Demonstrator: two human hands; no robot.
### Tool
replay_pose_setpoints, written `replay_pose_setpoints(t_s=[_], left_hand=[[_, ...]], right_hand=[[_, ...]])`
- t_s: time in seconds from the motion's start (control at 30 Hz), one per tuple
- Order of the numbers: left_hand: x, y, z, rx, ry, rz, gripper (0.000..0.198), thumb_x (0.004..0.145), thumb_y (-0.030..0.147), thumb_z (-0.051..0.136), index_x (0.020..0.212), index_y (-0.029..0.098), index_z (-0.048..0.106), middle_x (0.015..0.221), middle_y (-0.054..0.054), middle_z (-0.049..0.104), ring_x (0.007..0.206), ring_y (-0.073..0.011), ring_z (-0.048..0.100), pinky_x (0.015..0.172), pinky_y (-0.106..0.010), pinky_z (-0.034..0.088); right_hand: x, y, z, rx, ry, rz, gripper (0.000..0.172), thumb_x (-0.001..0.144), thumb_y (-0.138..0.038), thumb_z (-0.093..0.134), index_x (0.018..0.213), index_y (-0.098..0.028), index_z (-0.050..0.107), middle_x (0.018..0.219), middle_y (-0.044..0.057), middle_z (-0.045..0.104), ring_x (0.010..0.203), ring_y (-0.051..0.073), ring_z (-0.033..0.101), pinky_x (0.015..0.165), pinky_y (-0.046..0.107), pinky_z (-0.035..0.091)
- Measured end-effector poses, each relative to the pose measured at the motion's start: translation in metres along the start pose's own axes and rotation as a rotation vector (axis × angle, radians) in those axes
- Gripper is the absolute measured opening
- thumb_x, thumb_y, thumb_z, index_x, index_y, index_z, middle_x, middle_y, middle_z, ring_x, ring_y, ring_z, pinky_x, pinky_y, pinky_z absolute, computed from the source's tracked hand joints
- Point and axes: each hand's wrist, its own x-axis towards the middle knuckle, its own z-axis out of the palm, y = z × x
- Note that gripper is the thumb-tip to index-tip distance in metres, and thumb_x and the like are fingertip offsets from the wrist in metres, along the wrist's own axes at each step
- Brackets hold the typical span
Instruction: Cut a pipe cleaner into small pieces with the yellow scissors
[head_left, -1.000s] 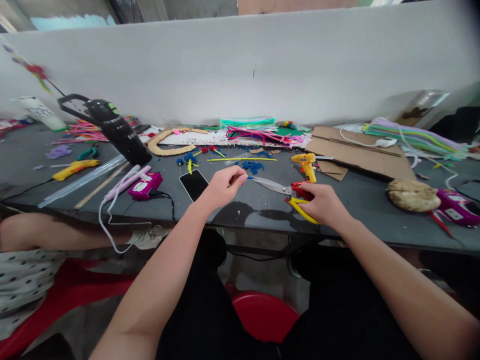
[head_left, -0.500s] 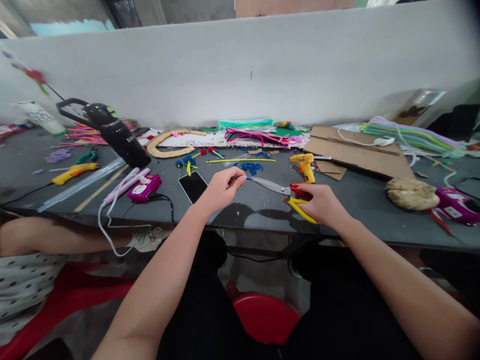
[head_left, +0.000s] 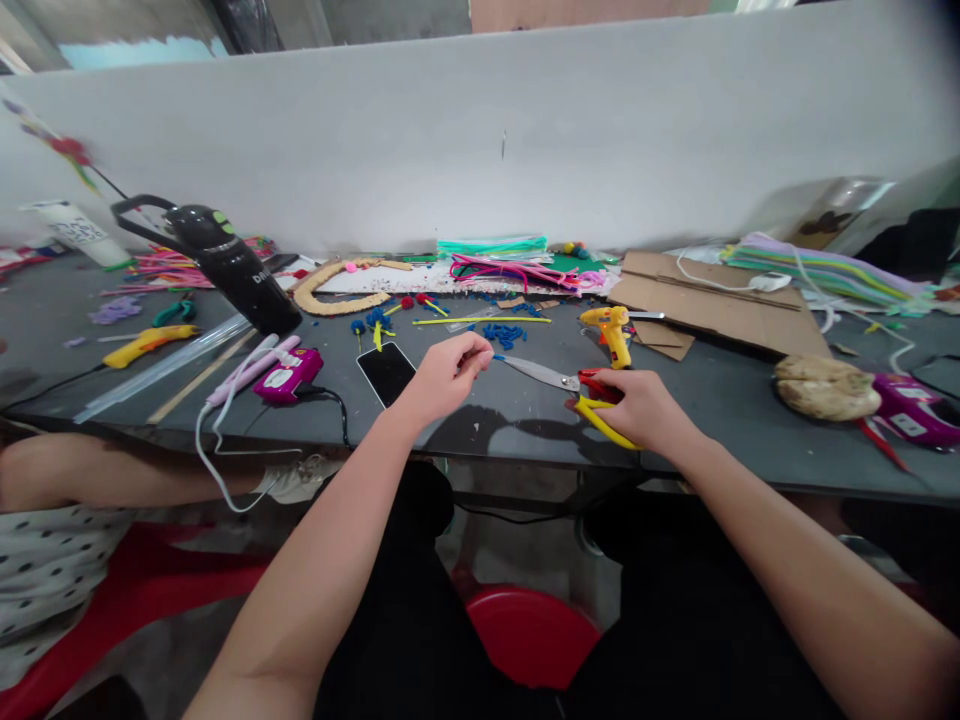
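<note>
Still the same: scissors [head_left: 546, 375] at blue piece [head_left: 498, 357], hands [head_left: 447, 372] unmoved.

Over the tabletop [head_left: 720, 430] before us, the scissors [head_left: 544, 373] lie between our left hand [head_left: 454, 368] and our right hand [head_left: 637, 405], tips toward the left. We have the phone [head_left: 385, 372] just left of the left hand, and the bottle [head_left: 244, 285] farther left and back. Behind the scissors lie small cut pieces [head_left: 505, 334]; the glue gun [head_left: 616, 335] lies behind our right hand, the cardboard [head_left: 712, 295] to its right. A partition [head_left: 480, 120] stands behind everything.
</note>
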Motion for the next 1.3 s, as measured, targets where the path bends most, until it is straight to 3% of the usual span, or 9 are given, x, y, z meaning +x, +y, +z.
replay_pose_setpoints(t_s=[0.8,1.07,1.3], left_hand=[[0.0,-0.003,0.001,-0.011,0.017,0.024,0.015,0.095,0.028,0.05,0.088,0.017,0.059,0.076,-0.001,0.06,0.064,-0.0111,0.049,0.059,-0.024,0.037],[0.0,-0.003,0.001,-0.017,0.025,0.029,0.015,0.095,0.028,0.05,0.088,0.017,0.058,0.075,-0.001,0.06,0.065,-0.0114,0.05,0.059,-0.024,0.037],[0.0,-0.004,0.001,-0.025,0.037,0.029,0.013,0.094,0.026,0.051,0.089,0.017,0.059,0.075,-0.001,0.06,0.064,-0.0109,0.049,0.058,-0.023,0.037]], right_hand=[[0.0,-0.001,0.002,0.007,0.022,0.003,0.038,0.076,-0.048,0.066,0.059,-0.019,0.049,0.056,-0.003,0.042,0.058,0.012,0.032,0.053,0.026,0.029],[-0.002,-0.01,-0.003,0.147,0.01,0.029,0.036,0.076,-0.046,0.065,0.065,-0.02,0.045,0.061,-0.003,0.044,0.058,0.011,0.034,0.052,0.024,0.03],[-0.001,-0.001,0.001,0.042,-0.011,0.007,0.036,0.077,-0.045,0.065,0.061,-0.019,0.046,0.057,-0.004,0.039,0.058,0.011,0.03,0.052,0.025,0.027]])
